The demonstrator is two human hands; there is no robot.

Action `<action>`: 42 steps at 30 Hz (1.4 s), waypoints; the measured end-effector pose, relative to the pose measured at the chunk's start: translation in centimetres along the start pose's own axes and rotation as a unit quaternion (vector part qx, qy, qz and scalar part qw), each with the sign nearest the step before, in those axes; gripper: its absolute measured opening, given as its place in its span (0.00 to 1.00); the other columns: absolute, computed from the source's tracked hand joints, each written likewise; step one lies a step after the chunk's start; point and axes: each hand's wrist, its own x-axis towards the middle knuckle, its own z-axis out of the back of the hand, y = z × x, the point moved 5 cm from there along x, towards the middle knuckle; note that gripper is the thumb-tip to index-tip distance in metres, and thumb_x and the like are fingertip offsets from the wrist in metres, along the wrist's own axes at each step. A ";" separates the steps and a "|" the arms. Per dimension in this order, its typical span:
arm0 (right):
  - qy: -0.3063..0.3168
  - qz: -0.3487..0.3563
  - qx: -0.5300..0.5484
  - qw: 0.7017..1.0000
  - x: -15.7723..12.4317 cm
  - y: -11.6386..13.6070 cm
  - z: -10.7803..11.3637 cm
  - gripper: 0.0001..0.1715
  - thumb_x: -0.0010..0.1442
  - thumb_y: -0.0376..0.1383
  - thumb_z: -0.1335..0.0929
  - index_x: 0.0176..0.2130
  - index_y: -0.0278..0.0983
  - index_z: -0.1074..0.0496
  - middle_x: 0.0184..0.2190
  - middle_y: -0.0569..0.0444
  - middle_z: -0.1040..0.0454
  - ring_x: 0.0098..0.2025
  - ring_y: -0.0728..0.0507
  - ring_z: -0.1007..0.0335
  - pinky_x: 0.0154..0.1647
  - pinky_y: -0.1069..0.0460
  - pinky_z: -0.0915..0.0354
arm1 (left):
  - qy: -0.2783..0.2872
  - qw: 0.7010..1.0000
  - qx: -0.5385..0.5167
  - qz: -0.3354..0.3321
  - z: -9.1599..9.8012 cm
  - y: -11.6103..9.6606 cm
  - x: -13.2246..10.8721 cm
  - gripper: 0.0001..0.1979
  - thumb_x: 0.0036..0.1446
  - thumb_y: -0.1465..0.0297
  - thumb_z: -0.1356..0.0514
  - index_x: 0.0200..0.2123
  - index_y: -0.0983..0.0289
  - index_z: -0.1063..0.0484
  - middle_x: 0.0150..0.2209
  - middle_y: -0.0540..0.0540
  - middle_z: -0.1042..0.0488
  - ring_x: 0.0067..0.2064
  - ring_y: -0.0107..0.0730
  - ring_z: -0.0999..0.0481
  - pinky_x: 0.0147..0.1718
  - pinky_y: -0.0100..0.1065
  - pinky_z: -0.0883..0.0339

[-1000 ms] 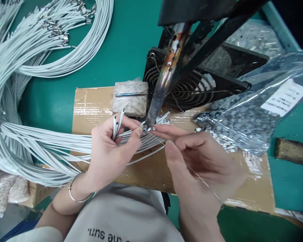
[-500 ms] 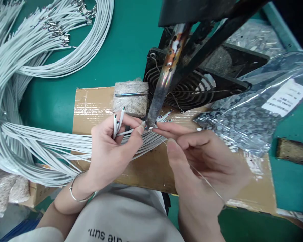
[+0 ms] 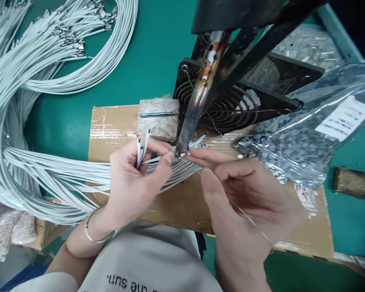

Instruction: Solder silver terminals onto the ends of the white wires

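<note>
My left hand (image 3: 136, 174) pinches the end of a white cable beside the tip of a soldering iron (image 3: 197, 97). Two more white cable ends (image 3: 142, 150) stick up between its fingers. My right hand (image 3: 243, 194) has a thin solder wire (image 3: 251, 220) running across the palm and between thumb and fingers to the iron's tip. Its index and middle fingertips touch a small metal connector (image 3: 185, 153) at the tip. Beneath both hands lies a bundle of white cables (image 3: 88, 174). Fine detail at the joint is too small to tell.
Cardboard (image 3: 182, 207) covers part of the green table (image 3: 158, 48). A black fan (image 3: 231, 105) stands behind the iron, with a wrapped block (image 3: 158, 121) to its left. At right are a bag of connectors (image 3: 304, 138) and a brown block (image 3: 354, 183). Coiled cables (image 3: 6, 101) fill the left.
</note>
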 end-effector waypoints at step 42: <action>0.011 0.015 -0.006 1.000 0.0 -0.4 -0.1 0.12 0.64 0.26 0.27 0.33 0.41 0.26 0.46 0.54 0.13 0.45 0.44 0.14 0.49 0.51 0.20 | 0.001 0.999 -0.002 -0.032 0.0 0.0 0.2 0.09 0.50 0.83 0.32 0.26 0.62 0.21 0.30 0.48 0.17 0.23 0.21 0.37 0.20 0.30 0.50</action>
